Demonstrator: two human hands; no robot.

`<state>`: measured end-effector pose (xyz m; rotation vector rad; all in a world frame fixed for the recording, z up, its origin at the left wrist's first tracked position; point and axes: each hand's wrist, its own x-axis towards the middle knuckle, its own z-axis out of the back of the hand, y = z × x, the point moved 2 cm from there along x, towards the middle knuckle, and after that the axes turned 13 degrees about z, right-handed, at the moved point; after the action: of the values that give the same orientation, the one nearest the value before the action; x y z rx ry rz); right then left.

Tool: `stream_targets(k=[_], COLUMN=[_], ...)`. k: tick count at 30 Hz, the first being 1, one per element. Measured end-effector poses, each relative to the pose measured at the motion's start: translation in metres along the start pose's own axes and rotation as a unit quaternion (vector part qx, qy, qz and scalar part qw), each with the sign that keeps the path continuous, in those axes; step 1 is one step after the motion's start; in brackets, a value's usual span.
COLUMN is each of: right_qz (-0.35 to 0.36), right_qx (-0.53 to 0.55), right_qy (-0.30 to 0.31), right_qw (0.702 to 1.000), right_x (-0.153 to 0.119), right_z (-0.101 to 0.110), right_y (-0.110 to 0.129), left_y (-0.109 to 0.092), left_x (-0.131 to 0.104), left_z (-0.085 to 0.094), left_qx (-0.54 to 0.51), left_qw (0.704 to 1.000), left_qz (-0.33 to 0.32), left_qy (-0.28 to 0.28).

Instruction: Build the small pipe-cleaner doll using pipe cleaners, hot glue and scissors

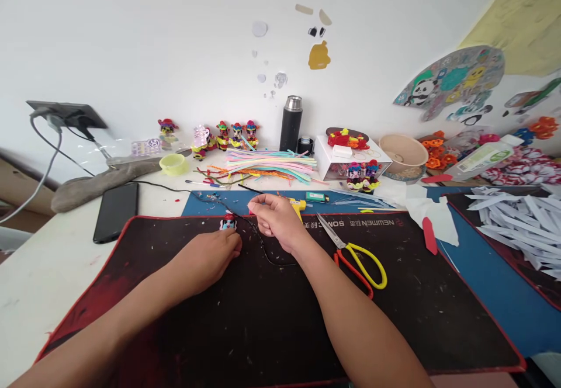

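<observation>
My left hand [213,257] is closed round the lower part of a small figure [228,222] with a red hat and a blue and white face, at the far part of the black desk mat [272,324]. To its right, my right hand [277,220] is raised with thumb and fingers pinched together. What the pinch holds, if anything, is too small to make out. A yellow glue gun [298,205] lies behind my right hand, partly hidden by it. A black cord [265,248] runs across the mat between my hands.
Scissors [350,253] with yellow and red handles lie right of my right forearm. Pastel pipe cleaners [272,163], a black thermos [291,125] and several finished figures [236,135] stand along the wall. A phone [116,212] is at left, white paper strips [521,224] at right.
</observation>
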<state>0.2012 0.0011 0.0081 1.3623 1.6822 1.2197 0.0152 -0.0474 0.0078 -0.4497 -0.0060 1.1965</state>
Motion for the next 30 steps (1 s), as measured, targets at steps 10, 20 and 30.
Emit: stream_targets(k=[10, 20, 30], right_qz=[0.004, 0.016, 0.016], right_qx=[0.002, 0.013, -0.013], right_qy=[-0.007, -0.03, -0.048], right_qw=[1.0, 0.999, 0.999], right_x=[-0.001, 0.0, -0.002], right_z=[-0.002, -0.002, -0.001], right_y=[0.0, 0.003, 0.004], left_y=[-0.016, -0.01, -0.003], left_x=[0.013, 0.055, 0.05], left_z=[0.045, 0.026, 0.017], left_qx=[-0.52, -0.766, -0.768], left_qw=[0.85, 0.63, 0.624], left_qz=[0.081, 0.124, 0.142], left_qy=[-0.023, -0.046, -0.036])
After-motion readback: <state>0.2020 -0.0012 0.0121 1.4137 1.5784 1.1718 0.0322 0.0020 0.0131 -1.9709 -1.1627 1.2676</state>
